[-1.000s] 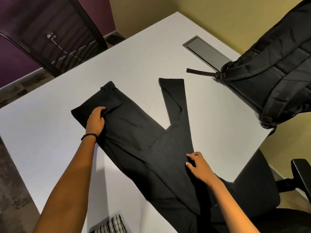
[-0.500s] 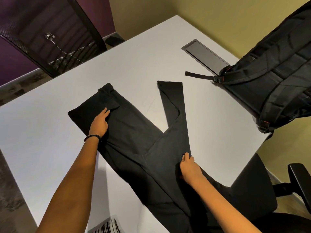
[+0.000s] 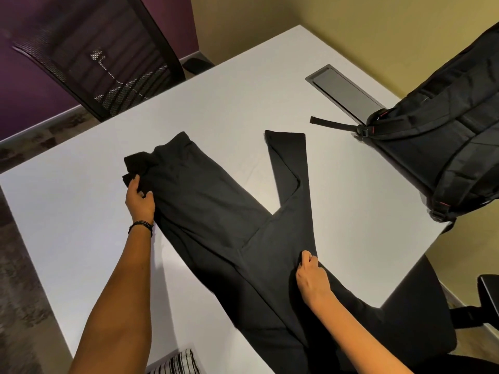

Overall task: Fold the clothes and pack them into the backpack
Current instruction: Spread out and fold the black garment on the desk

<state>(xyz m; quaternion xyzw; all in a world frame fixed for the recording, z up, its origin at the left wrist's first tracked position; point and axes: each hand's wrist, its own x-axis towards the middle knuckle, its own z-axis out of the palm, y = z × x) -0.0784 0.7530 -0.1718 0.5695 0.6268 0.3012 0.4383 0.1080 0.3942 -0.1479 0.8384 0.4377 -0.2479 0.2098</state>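
Head view, first speaker: what has been changed on the black trousers (image 3: 216, 211) within the last second?

Second speaker: A second ago the left hand (image 3: 140, 201) was laid flat on the waist end. Now the waist corner at the far left has been gathered into a bunch and raised slightly off the surface (image 3: 81, 225), with the fingers curled round it. The right hand (image 3: 310, 279), spread loosely before, has been closed on the right edge of the cloth near the crotch, and the fabric is pinched there.

First speaker: And where are the trousers left lying?

Second speaker: They are spread across the middle of the surface, waist at the far left. One leg is doubled back toward the far side, and the lower part is draped over the near edge. The backpack (image 3: 445, 130) is stood at the far right, well apart and untouched.

First speaker: What is meant for the task?

Second speaker: Smoothing appears to have been ended and a fold begun, since both ends are now gripped. It is judged that the waist will be carried over toward the right. Packing has not been started. A striped cloth (image 3: 178, 361) at the near edge is also still to be dealt with.
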